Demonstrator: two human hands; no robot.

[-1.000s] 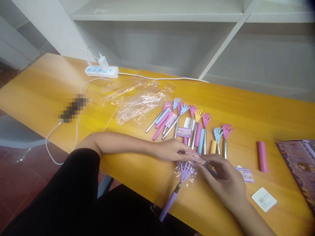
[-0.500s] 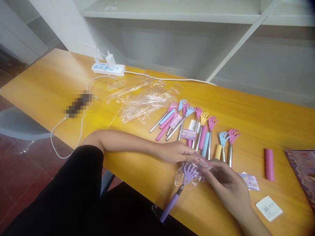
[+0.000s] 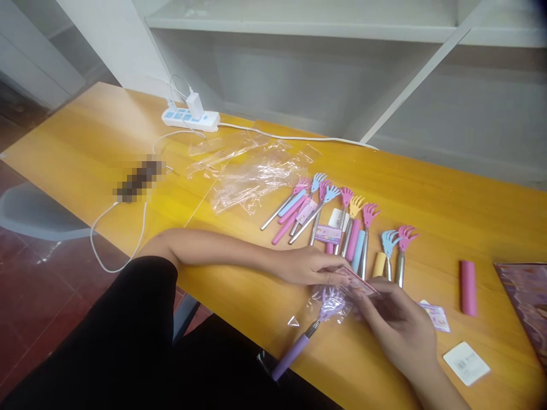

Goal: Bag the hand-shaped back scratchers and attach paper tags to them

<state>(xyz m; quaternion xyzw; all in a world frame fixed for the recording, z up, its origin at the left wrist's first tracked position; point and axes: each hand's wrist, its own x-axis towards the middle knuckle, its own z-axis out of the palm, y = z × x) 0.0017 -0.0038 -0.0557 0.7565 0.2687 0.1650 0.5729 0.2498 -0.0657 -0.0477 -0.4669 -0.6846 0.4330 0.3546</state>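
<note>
Both of my hands are closed on a small printed card (image 3: 355, 281), one at each end. My left hand (image 3: 314, 266) pinches its left end, with the forearm lying across the table. At the right end, the fingers of my right hand (image 3: 395, 316) are wrapped around the card's edge. Below the card hangs a purple back scratcher (image 3: 293, 356) in a clear plastic bag (image 3: 344, 313), its claw end up near my fingers and its handle over the table's front edge. Just beyond my hands lie several unwrapped back scratchers (image 3: 363, 242) with pink, blue and yellow claws.
Crumpled clear wrappers (image 3: 256, 176) lie left of the back scratchers. A pink tube (image 3: 468, 287), a white card (image 3: 466, 363) and a printed card (image 3: 436, 316) rest on the right. A power strip (image 3: 190, 119) with white cables stands at the back, before the shelf (image 3: 299, 25).
The bagged purple back scratcher has swung slightly, its handle end shifting left and up. My hands keep their hold on the card, which has moved a little to the right.
</note>
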